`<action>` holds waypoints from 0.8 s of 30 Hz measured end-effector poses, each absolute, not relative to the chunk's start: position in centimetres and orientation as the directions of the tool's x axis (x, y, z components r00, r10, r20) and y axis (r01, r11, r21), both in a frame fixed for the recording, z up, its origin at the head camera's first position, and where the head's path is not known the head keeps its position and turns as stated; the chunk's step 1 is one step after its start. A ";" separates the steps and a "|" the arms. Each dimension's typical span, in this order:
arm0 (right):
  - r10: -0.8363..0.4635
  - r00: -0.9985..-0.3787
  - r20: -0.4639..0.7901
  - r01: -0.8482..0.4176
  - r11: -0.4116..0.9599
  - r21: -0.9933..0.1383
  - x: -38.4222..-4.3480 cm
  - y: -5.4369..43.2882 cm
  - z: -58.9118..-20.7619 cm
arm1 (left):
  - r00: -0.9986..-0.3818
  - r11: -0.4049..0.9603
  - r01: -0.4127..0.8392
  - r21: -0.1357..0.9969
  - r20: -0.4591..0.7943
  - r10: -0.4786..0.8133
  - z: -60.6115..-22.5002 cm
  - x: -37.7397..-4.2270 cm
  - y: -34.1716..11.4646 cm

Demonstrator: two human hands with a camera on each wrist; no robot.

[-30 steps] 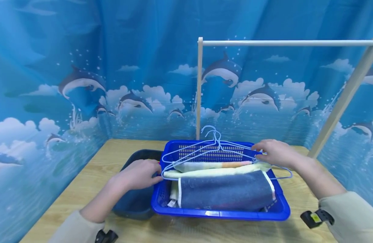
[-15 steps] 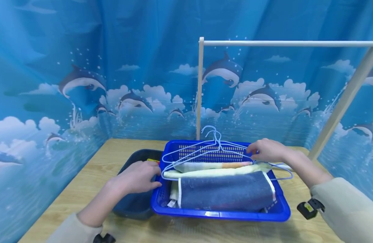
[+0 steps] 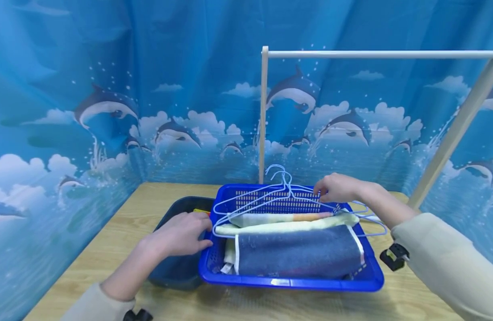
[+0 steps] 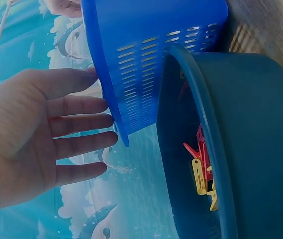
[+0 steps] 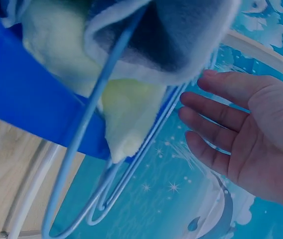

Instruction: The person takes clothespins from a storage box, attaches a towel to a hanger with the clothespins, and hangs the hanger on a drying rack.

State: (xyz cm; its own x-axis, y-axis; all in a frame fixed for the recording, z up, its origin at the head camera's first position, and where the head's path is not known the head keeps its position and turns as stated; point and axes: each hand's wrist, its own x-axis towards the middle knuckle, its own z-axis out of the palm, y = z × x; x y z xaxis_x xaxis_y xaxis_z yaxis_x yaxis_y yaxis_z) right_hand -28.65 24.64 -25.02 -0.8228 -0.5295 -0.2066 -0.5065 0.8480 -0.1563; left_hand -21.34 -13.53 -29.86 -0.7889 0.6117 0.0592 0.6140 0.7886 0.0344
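Observation:
A blue plastic basket [image 3: 294, 284] holds folded towels: a dark grey-blue towel [image 3: 294, 252] with white edging in front, a pale yellow towel [image 3: 286, 226] behind it. Light blue wire hangers [image 3: 289, 194] lie across the towels, hooks pointing to the back. My left hand [image 3: 180, 234] is at the basket's left rim, its fingers nearly straight in the left wrist view. Over the basket's back right part, my right hand [image 3: 339, 187] is close to a hanger's arm. In the right wrist view its fingers are loosely extended with nothing between them; contact with the wire cannot be made out.
Left of the basket stands a dark teal basin [image 4: 251, 124] with red and yellow clothespins [image 4: 200, 177] inside. A rack with a white rail [image 3: 383, 54] and wooden posts [image 3: 451, 133] rises behind and to the right. A dolphin-print curtain surrounds the wooden table [image 3: 109, 249].
My right hand has moved left and slightly up along the hangers, away from the basket's right end. My left hand has loosened slightly at the rim. Basket, towels and hangers look almost unmoved.

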 end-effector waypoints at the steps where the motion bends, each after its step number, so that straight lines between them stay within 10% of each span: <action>1: -0.522 -0.825 -0.217 -0.498 0.853 -0.155 -28.7 24.5 -25.1 | -0.787 0.787 0.616 0.034 0.062 0.614 -29.9 -21.3 -13.5; 24: -0.552 -0.806 -0.211 -0.528 0.833 -0.165 -27.4 24.9 -24.1 | -0.761 0.761 0.648 0.023 0.053 0.647 -29.6 -21.3 -13.5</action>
State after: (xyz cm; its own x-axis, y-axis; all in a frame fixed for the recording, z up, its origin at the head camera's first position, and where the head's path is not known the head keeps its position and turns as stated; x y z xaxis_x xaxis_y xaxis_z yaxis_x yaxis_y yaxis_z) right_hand -27.41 24.92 -24.14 -0.8064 -0.5525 -0.2110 -0.5276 0.8332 -0.1653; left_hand -21.34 -13.52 -29.59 -0.7610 0.6466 0.0527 0.6482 0.7611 0.0230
